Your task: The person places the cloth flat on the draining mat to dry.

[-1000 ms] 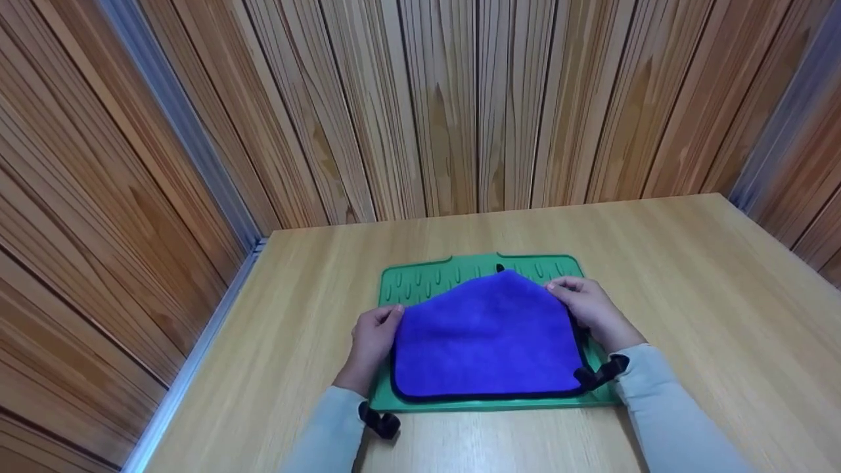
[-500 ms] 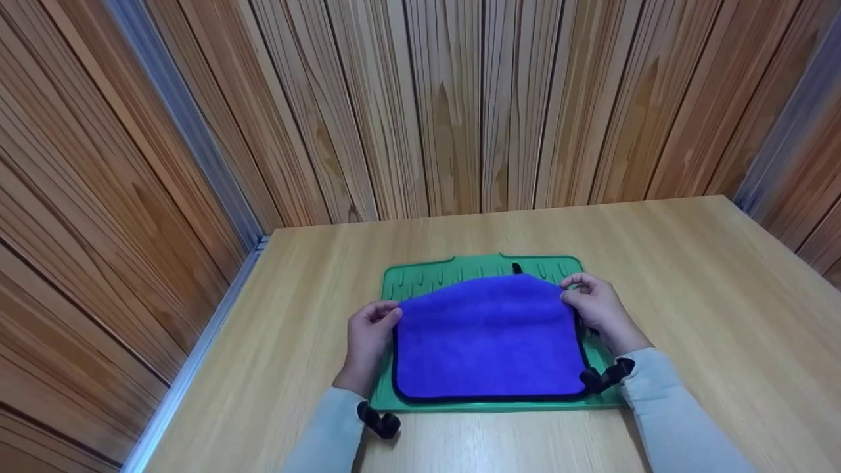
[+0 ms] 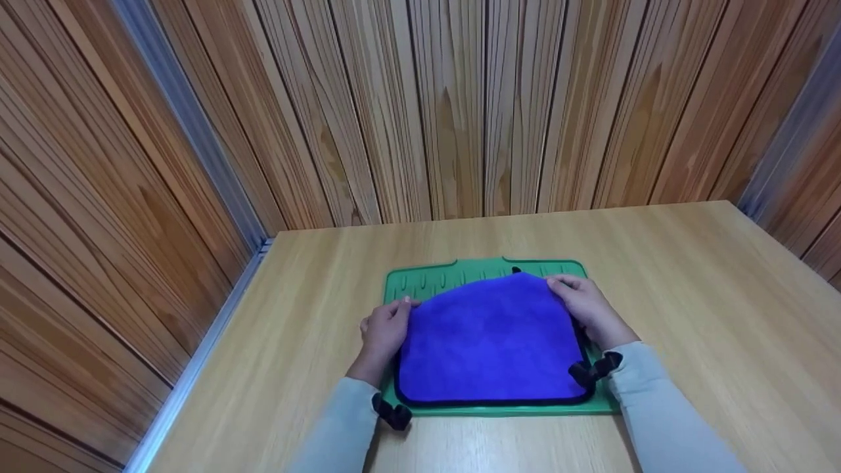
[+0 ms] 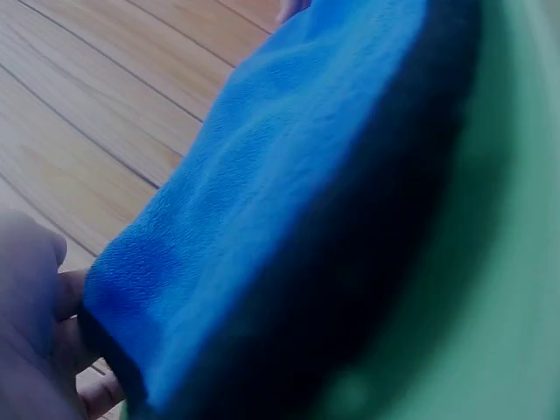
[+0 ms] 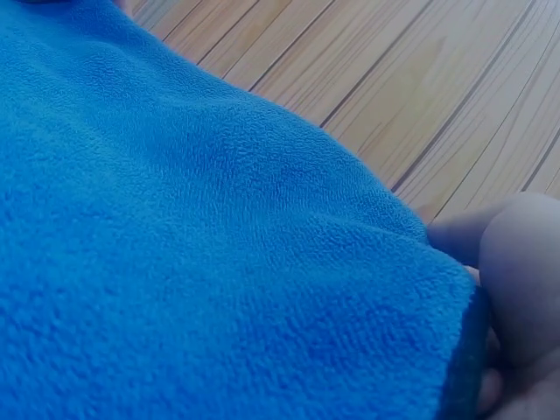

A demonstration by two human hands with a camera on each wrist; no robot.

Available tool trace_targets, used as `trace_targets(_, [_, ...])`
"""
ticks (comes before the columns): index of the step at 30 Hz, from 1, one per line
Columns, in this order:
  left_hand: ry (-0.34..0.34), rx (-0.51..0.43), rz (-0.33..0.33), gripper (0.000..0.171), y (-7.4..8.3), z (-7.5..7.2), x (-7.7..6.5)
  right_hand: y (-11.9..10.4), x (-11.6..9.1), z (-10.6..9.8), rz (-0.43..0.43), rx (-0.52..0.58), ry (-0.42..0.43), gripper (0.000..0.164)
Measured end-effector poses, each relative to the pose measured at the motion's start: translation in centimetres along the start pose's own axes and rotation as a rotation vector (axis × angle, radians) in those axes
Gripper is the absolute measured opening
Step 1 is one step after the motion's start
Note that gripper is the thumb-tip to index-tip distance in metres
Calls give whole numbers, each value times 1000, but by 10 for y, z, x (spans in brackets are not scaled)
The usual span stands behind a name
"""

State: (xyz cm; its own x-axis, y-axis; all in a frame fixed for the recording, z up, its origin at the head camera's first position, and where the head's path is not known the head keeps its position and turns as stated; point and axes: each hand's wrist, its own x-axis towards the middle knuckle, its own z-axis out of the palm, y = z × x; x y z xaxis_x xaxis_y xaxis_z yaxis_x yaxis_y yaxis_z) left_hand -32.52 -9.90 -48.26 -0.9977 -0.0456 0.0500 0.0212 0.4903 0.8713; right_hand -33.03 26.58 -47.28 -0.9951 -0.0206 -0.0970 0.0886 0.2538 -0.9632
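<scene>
A blue-violet plush cloth (image 3: 489,341) with black edging spans both hands over a green mat (image 3: 420,282) in the head view. At its upper left corner, my left hand (image 3: 386,334) pinches the cloth between thumb and fingers. My right hand (image 3: 589,310) pinches the upper right corner. The cloth's far edge is raised into a low peak near the right hand, and its near edge lies low over the mat. In the right wrist view the cloth (image 5: 219,245) shows a soft pile with gentle folds. Most of the mat is hidden beneath it.
The green mat has rows of raised ridges and a notched far rim. It lies on a light wooden table (image 3: 315,315). Wood-panelled walls (image 3: 453,105) stand behind and at the sides, with a metal strip (image 3: 197,131) in the left corner.
Over the last second the cloth's far edge is pulled straighter, then slackens into a peak again. My left hand has shifted slightly right; my right hand went outward and came back in.
</scene>
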Motion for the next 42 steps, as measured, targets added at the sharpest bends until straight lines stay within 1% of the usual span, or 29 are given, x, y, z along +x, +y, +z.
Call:
trace_targets(2, [55,-21,22,32,-2,1,0,1,0,0,-12,22,23,50])
trace_targets(7, [261,-112,81,22,-5,0,-2,3,-1,-2,-28,76,150,48])
trace_targets(9, [307,-123,93,19,-5,0,-3,4,0,-3,-28,75,189,48])
trace_targets(10, [313,-118,93,18,-5,0,-3,5,0,-3,-29,73,198,47])
trace_targets(12, [293,-112,76,17,-5,1,-3,6,1,-3,-33,58,204,47])
trace_targets(14, [247,-117,49,15,-5,0,-3,6,0,-3,-30,53,193,47])
trace_targets(16, [174,-125,11,17,-6,-1,-2,5,0,-4,-17,58,173,46])
trace_targets(18, [95,-129,-25,23,-5,-4,-1,3,0,-6,2,67,148,45])
trace_targets(19, [56,-119,-33,27,-4,-5,0,2,1,-7,14,69,132,45])
trace_targets(21, [-12,-86,-51,35,-3,-8,4,-1,3,-8,36,60,105,45])
trace_targets(23, [-61,-31,-54,40,0,-11,7,-3,7,-9,55,39,77,48])
trace_targets(26, [-115,56,-51,40,5,-14,14,-6,14,-9,76,-3,36,54])
trace_targets(28, [-141,96,-51,38,9,-14,18,-7,17,-9,91,-29,12,57])
trace_targets(31, [-139,103,-55,37,11,-11,22,-9,21,-9,111,-45,-23,47])
trace_targets(33, [-102,90,-56,37,11,-9,22,-10,23,-8,122,-36,-18,41])
trace_targets(34, [-68,78,-58,36,10,-8,22,-10,23,-7,125,-26,-1,38])
trace_targets(36, [17,62,-47,33,8,-6,21,-10,23,-6,109,-19,50,39])
trace_targets(39, [121,38,-28,27,3,-6,20,-8,21,-4,61,-43,148,42])
trace_targets(41, [146,28,-11,25,0,-6,19,-6,21,-4,27,-65,169,44])
trace_targets(42, [140,23,-11,24,-1,-6,19,-5,21,-3,18,-71,167,43])
